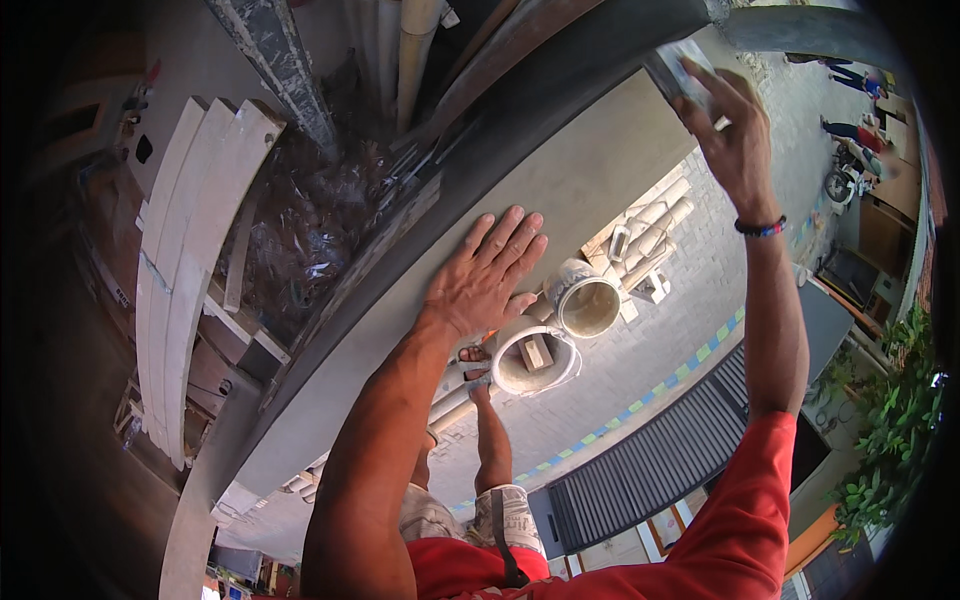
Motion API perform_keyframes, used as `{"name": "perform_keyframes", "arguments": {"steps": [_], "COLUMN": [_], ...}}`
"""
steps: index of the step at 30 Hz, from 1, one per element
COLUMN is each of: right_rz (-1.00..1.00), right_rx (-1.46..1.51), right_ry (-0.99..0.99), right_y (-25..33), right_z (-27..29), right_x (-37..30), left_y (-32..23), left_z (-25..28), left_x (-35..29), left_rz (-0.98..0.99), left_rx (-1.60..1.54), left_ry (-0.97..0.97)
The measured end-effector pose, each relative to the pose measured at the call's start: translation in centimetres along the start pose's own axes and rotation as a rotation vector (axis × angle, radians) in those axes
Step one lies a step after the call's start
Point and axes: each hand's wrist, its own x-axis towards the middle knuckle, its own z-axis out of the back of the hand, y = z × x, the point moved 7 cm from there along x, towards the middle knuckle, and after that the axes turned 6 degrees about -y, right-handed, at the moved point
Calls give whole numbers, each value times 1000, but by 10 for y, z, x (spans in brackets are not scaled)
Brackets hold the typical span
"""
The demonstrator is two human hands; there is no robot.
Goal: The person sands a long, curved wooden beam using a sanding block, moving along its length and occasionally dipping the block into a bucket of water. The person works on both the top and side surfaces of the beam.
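An outdoor building site over block paving [640,365]: a cement-rendered beam [600,150], smeared buckets [566,278], poles [413,60] and long boards [190,260], near a parked motorcycle [843,182].

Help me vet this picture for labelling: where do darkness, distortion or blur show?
Head view: the rim sinks into black, the slatted panel bows into a curve, the pale tool in the right hand looks smeared; same head view: the left hand is fairly crisp.
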Motion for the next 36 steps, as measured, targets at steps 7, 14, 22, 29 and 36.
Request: {"name": "perform_keyframes", "arguments": {"steps": [7, 14, 22, 29, 36], "right_rz": [387, 198, 1151, 203, 401], "right_rx": [-207, -305, -133, -151, -37], "right_ry": [663, 952, 665, 999, 894], "right_y": [61, 53, 58, 75, 53], "right_z": [-86, -167, -163, -172, -178], "right_x": [88, 57, 90, 36, 69], "left_y": [1, 3, 0, 1, -4], "left_z": [0, -2, -2, 2, 1], "left_x": [0, -8, -1, -2, 4], "left_rz": [-3, 23, 9, 10, -10], "left_rx": [18, 50, 32, 38, 25], "left_ry": [-25, 26, -16, -7, -25]}}
